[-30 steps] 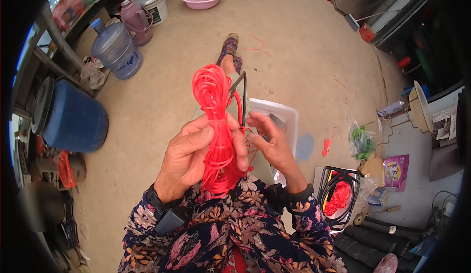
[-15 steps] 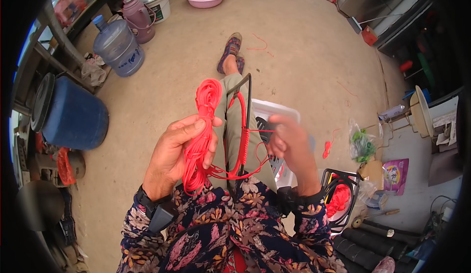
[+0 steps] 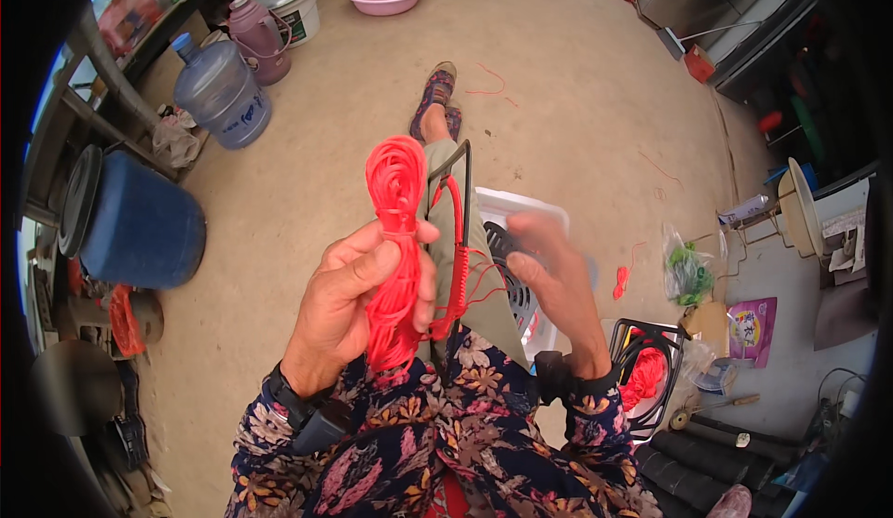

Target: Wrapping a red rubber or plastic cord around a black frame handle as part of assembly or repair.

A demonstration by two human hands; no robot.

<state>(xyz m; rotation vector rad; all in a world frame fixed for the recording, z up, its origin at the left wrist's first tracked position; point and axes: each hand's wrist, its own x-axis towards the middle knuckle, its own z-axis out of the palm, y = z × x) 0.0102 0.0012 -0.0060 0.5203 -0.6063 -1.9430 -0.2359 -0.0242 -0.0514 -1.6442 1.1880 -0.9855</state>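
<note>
A bundled hank of red cord (image 3: 395, 183), tied round its middle, stands upright in my left hand (image 3: 349, 285), whose fingers and thumb close on it. Just right of it, a black metal frame (image 3: 467, 202) rests against my lap. Tight turns of red cord (image 3: 459, 281) wrap one side of this frame, and thin loose loops hang off to the right. My right hand (image 3: 558, 272) is apart from the frame, above a white plastic basket (image 3: 553, 211). Its thumb and fingers are spread, the fingertips smeared by motion, and no cord shows in them.
At my right sit more black frames (image 3: 662, 332) with a red cord bundle (image 3: 645, 378). A small red cord piece (image 3: 620, 282) and a plastic bag (image 3: 688, 272) lie on the floor. To the left stand a blue barrel (image 3: 144, 220) and a water jug (image 3: 223, 95); a pink basin (image 3: 386, 2) is farther off.
My right hand has let go of the thin red strand it held taut from the frame, and its fingers have spread. The strand now hangs slack. The hank has risen slightly and shifted right.
</note>
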